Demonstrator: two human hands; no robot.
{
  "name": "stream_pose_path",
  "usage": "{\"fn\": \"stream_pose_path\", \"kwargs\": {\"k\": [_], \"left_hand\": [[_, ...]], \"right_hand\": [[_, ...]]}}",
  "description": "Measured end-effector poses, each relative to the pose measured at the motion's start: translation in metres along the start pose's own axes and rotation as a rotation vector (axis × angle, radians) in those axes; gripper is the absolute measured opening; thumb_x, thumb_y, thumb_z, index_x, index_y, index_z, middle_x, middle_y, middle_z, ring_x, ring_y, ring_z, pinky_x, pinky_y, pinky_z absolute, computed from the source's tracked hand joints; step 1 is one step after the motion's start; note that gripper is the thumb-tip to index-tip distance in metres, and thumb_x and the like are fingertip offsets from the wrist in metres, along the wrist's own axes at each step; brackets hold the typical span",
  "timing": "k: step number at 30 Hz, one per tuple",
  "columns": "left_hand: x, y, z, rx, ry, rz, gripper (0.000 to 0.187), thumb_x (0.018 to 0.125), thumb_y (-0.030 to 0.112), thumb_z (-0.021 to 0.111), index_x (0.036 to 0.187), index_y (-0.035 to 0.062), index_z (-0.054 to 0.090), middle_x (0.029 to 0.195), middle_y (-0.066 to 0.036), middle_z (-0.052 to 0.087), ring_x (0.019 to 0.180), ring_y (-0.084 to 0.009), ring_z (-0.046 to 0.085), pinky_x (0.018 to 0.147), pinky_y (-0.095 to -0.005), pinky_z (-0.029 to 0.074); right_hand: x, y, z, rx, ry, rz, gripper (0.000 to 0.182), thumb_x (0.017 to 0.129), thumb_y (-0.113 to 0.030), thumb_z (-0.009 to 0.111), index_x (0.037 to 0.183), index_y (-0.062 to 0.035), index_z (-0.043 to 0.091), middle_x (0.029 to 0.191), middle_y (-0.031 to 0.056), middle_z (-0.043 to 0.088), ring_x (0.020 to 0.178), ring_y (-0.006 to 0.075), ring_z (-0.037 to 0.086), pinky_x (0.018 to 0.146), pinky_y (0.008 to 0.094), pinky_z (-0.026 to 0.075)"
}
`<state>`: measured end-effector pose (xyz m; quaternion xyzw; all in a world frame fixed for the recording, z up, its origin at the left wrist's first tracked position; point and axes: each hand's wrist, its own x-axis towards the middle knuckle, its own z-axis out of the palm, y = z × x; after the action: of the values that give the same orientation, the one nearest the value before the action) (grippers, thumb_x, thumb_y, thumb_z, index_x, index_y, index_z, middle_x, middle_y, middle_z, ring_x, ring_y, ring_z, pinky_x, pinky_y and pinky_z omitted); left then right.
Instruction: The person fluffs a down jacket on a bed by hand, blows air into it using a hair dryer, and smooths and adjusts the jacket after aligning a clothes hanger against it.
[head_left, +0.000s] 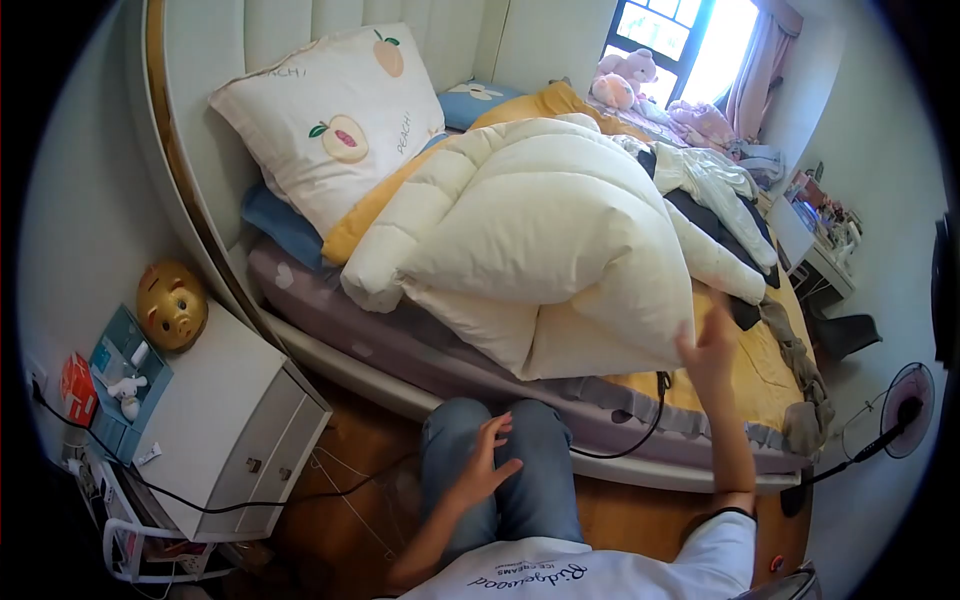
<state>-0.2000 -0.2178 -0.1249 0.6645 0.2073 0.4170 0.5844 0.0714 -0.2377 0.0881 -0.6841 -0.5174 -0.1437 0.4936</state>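
My left hand [487,465] is raised over my jeans-clad knees [535,480], thumb and fingers apart, holding nothing. At the right edge of a thick cream quilted duvet [540,220], my right hand [710,345] is lifted with its thumb apart from the fingers, which are slightly blurred. The duvet is heaped on the bed, its near edge hanging toward me. Close below my right hand, a black cable [655,415] comes out from under the duvet's edge and curves down over the bed's side. A yellow cover [740,375] lies under that hand.
A peach-print pillow [340,130] leans on the headboard. To the left is a white nightstand [220,410] with a gold pig [172,305] and blue box [130,380]; a cable crosses its front. Clothes [710,185] lie farther back on the bed. A fan [905,410] stands right.
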Motion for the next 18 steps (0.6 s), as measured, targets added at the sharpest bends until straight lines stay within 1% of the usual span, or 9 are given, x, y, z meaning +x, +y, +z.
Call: {"fn": "stream_pose_path", "kwargs": {"k": [2,5,7,9,10,11,13,17,18], "left_hand": [[-0.012,-0.015,-0.004,-0.067,0.141,-0.040,0.060,0.079,0.026,0.059,0.127,0.0040,0.029,0.122,-0.013,0.034,0.111,-0.0222,0.038,0.091,-0.0351,0.035],[-0.022,-0.037,-0.002,-0.218,0.249,-0.129,0.051,0.083,0.024,0.052,0.125,0.0032,0.032,0.117,-0.010,0.040,0.108,-0.0188,0.040,0.090,-0.0323,0.036],[-0.020,-0.041,0.000,-0.248,0.231,-0.124,0.048,0.083,0.021,0.051,0.124,0.0031,0.033,0.115,-0.009,0.042,0.108,-0.0183,0.041,0.090,-0.0318,0.036],[-0.016,-0.037,0.001,-0.265,0.198,-0.119,0.045,0.084,0.017,0.050,0.123,0.0031,0.034,0.113,-0.009,0.044,0.107,-0.0177,0.042,0.090,-0.0314,0.036],[-0.011,-0.031,0.001,-0.236,0.112,-0.088,0.048,0.083,0.020,0.052,0.124,0.0029,0.034,0.114,-0.009,0.044,0.109,-0.0184,0.041,0.091,-0.0321,0.036],[-0.007,-0.025,0.000,-0.205,0.019,-0.061,0.051,0.082,0.023,0.053,0.125,0.0028,0.034,0.116,-0.010,0.043,0.111,-0.0190,0.041,0.091,-0.0329,0.035],[0.004,-0.014,0.008,-0.205,-0.082,0.012,0.058,0.080,0.023,0.057,0.127,0.0032,0.030,0.120,-0.012,0.041,0.113,-0.0211,0.039,0.093,-0.0339,0.033],[0.025,0.034,0.042,-0.349,-0.171,0.279,0.082,0.073,0.030,0.064,0.133,0.0039,0.015,0.130,-0.017,0.031,0.121,-0.0264,0.032,0.100,-0.0386,0.023],[0.024,0.043,0.048,-0.459,-0.150,0.288,0.084,0.072,0.027,0.063,0.133,0.0039,0.010,0.123,-0.017,0.036,0.113,-0.0253,0.038,0.102,-0.0416,0.017]], "right_hand": [[0.002,0.017,0.014,-0.322,-0.639,-0.407,0.065,0.065,-0.007,0.061,0.125,-0.0039,0.037,0.084,0.0134,0.056,0.056,0.0205,0.049,0.055,0.0277,0.042],[0.011,-0.012,-0.007,-0.291,-0.334,-0.319,0.063,0.063,-0.010,0.063,0.122,-0.0039,0.041,0.085,0.0158,0.056,0.061,0.0252,0.053,0.058,0.0301,0.044],[0.002,-0.022,-0.011,-0.336,-0.277,-0.081,0.064,0.062,-0.013,0.065,0.121,-0.0048,0.043,0.092,0.0177,0.057,0.071,0.0308,0.057,0.066,0.0343,0.046],[-0.011,0.007,-0.009,-0.335,-0.503,-0.245,0.065,0.061,-0.012,0.065,0.122,-0.0056,0.042,0.091,0.0170,0.057,0.070,0.0313,0.057,0.064,0.0360,0.046],[-0.016,0.014,-0.013,-0.380,-0.706,-0.154,0.069,0.062,-0.012,0.066,0.124,-0.0059,0.038,0.094,0.0176,0.056,0.069,0.0311,0.056,0.063,0.0373,0.046],[-0.026,0.012,-0.016,-0.379,-0.687,-0.123,0.069,0.062,-0.012,0.066,0.124,-0.0059,0.038,0.094,0.0176,0.056,0.069,0.0311,0.056,0.063,0.0373,0.046],[-0.050,-0.007,-0.011,-0.230,-0.392,-0.423,0.069,0.063,-0.013,0.067,0.124,-0.0035,0.038,0.106,0.0176,0.053,0.074,0.0261,0.060,0.063,0.0331,0.048],[-0.125,-0.017,0.008,0.029,-0.723,-0.442,0.069,0.066,-0.029,0.069,0.123,-0.0051,0.037,0.096,0.0127,0.053,0.058,0.0240,0.056,0.052,0.0298,0.048],[-0.139,-0.025,0.011,0.025,-0.856,-0.373,0.064,0.069,-0.029,0.066,0.121,-0.0053,0.039,0.095,0.0129,0.052,0.067,0.0262,0.054,0.057,0.0327,0.047]]}}
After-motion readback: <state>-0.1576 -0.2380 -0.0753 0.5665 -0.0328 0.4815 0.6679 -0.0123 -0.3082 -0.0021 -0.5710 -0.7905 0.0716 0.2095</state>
